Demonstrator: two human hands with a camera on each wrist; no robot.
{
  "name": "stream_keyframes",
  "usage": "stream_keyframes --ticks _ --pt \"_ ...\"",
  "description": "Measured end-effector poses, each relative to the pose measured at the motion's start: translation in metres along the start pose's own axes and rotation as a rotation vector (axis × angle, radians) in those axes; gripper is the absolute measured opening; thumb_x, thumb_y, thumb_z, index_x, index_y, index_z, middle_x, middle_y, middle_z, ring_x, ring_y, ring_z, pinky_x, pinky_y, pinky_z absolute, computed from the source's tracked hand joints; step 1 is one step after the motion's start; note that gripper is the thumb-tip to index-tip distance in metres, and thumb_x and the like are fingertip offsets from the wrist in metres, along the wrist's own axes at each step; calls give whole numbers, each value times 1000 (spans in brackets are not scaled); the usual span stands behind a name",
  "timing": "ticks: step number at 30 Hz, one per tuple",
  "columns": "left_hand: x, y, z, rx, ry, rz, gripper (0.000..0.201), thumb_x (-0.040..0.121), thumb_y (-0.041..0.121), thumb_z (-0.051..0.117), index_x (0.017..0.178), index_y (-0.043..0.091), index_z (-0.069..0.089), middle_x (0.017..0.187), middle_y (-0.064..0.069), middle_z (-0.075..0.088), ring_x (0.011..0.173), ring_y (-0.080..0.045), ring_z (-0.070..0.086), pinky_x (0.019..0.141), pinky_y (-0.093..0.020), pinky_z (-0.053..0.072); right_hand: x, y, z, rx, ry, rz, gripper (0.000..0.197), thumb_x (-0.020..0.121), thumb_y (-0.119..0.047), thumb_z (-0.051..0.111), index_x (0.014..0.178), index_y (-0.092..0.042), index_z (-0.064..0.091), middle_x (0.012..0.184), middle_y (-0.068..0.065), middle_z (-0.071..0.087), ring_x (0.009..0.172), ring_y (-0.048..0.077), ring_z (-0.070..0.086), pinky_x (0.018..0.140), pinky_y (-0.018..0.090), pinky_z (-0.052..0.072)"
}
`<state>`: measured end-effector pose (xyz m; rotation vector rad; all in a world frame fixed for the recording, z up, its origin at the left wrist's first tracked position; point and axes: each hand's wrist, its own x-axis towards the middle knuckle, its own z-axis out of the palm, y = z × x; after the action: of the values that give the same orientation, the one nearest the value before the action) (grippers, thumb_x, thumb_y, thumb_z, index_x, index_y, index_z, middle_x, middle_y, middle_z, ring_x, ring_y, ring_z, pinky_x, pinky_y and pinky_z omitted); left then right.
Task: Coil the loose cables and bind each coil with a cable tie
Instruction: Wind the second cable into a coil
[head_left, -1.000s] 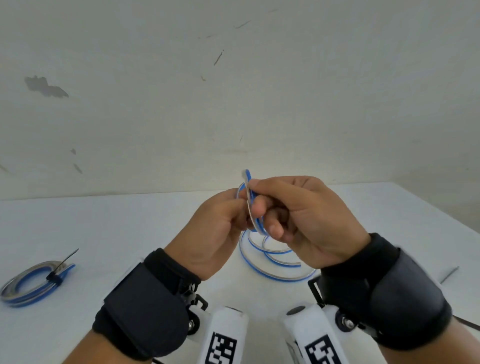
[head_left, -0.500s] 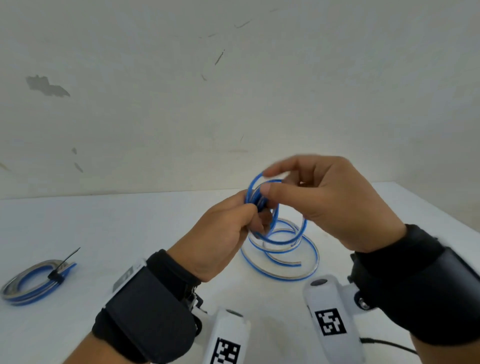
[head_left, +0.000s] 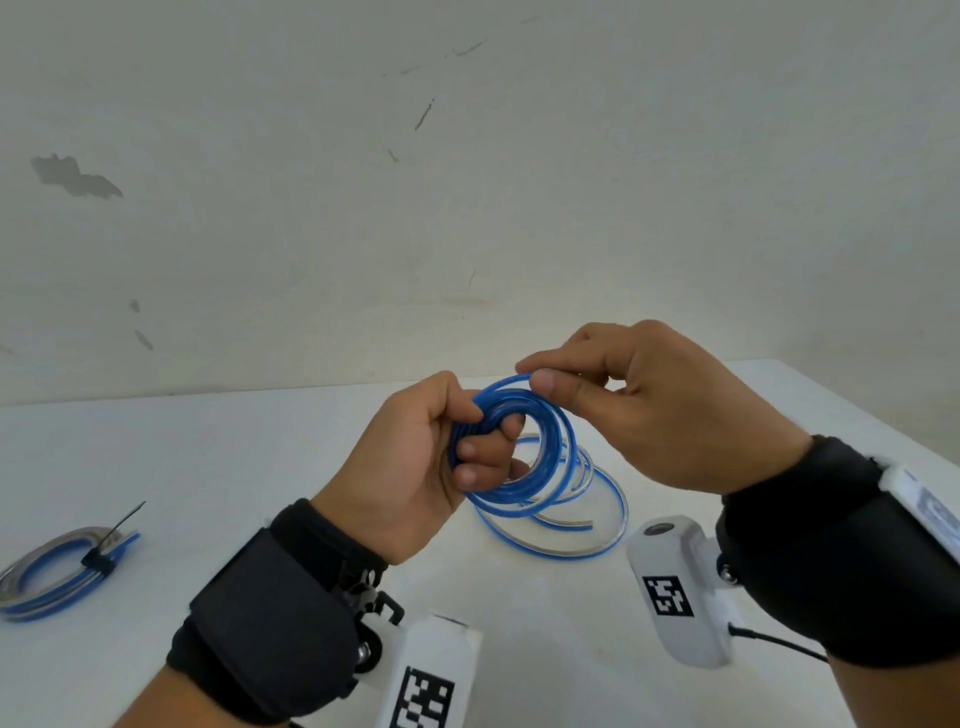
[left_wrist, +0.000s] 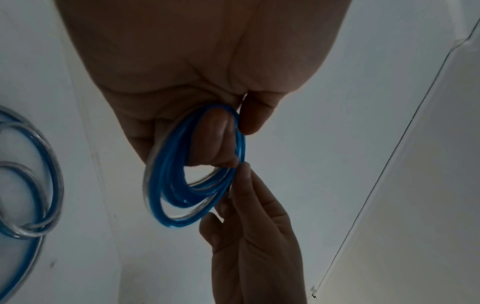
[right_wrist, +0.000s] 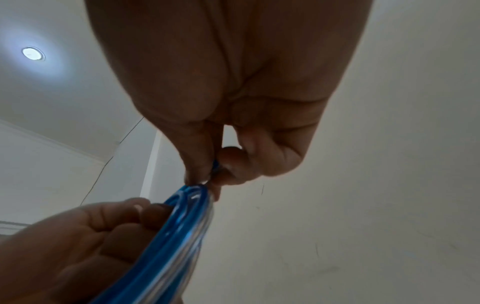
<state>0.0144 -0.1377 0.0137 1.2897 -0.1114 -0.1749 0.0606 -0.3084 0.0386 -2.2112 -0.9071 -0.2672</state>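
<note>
Much of the blue cable coil (head_left: 519, 452) is covered where it passes through the left hand (head_left: 415, 467): in the head view the turns at 9 o'clock of the loop are lost behind the curled fingers (head_left: 483, 452), and in the left wrist view the palm hides the top of the coil (left_wrist: 192, 168). In the right wrist view the coil (right_wrist: 179, 230) is seen edge-on and blurred, so its separate turns cannot be counted, and the pinched point is masked by the fingertips (right_wrist: 228, 168). The bound coil (head_left: 57, 577) at 9 o'clock of the table (head_left: 208, 467) is cut off by the picture's left edge; a black cable tie (head_left: 106, 545) is wrapped around it, its tail pointing up.

The coil is held above the table, in front of both wrists. It is gripped by the left hand, fingers threaded through the loop and thumb pressed on the outside. At 12 o'clock of the loop the cable is pinched between thumb and forefinger of the right hand (head_left: 649, 410). Loose cable turns (head_left: 597, 525) are left lying on the table below, at 5 o'clock of the held coil.
</note>
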Motion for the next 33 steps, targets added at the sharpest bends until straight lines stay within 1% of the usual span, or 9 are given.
stream_keyframes --ticks 9,11,14,17,21,23,26,30,33 --pt "-2 5 -2 -45 22 19 15 66 20 48 64 6 53 51 4 22 37 -9 22 67 -25 50 3 15 -16 6 173 -20 17 90 -31 57 88 -27 74 78 1 65 70 16 56 68 22 42" --pt "-2 6 -4 -80 -2 18 14 68 18 51 62 7 56 50 4 24 36 -8 24 68 -25 50 2 18 -24 39 208 -11 16 90 -30 57 85 -31 72 71 -6 62 63 9 52 60 14 39" --pt "-1 6 -5 -157 -11 11 15 69 18 49 61 7 56 51 4 24 36 -8 24 66 -26 50 -1 22 -30 74 101 45 16 89 -33 57 83 -33 72 61 -16 59 55 3 49 57 8 35" --pt "0 5 -6 -187 73 41 16 70 17 45 62 6 53 51 3 22 36 -9 22 57 -25 49 -4 24 -25 171 -67 121 15 84 -34 64 83 -28 77 57 -12 59 52 6 45 54 17 38" --pt "4 3 -5 -118 173 93 31 81 34 51 65 7 53 49 3 23 38 -10 23 73 -30 45 -3 19 -11 195 -223 141 9 83 -21 69 88 -22 77 56 -13 66 49 -1 55 51 5 37" --pt "7 -1 -2 -67 239 123 45 82 51 50 65 9 53 47 5 23 38 -10 22 71 -29 44 0 15 -2 252 -253 156 13 82 -20 71 94 -21 74 64 -7 71 54 0 60 54 10 42" --pt "9 -5 0 2 302 167 46 88 51 45 64 12 52 48 6 24 39 -9 21 70 -30 36 2 10 10 276 -283 153 34 83 -24 70 116 -26 63 76 -4 74 64 6 65 61 23 48" --pt "9 -6 -4 -64 302 189 43 91 44 43 66 11 53 48 6 24 40 -9 22 76 -27 45 2 4 19 110 -318 75 17 92 -18 51 98 -18 67 73 0 63 67 16 55 72 40 52" --pt "10 -4 -5 -98 298 238 43 92 44 40 67 11 52 50 5 24 42 -9 24 74 -24 50 2 -1 25 199 -293 122 26 94 -25 42 96 -11 63 86 4 61 72 6 55 75 37 49"
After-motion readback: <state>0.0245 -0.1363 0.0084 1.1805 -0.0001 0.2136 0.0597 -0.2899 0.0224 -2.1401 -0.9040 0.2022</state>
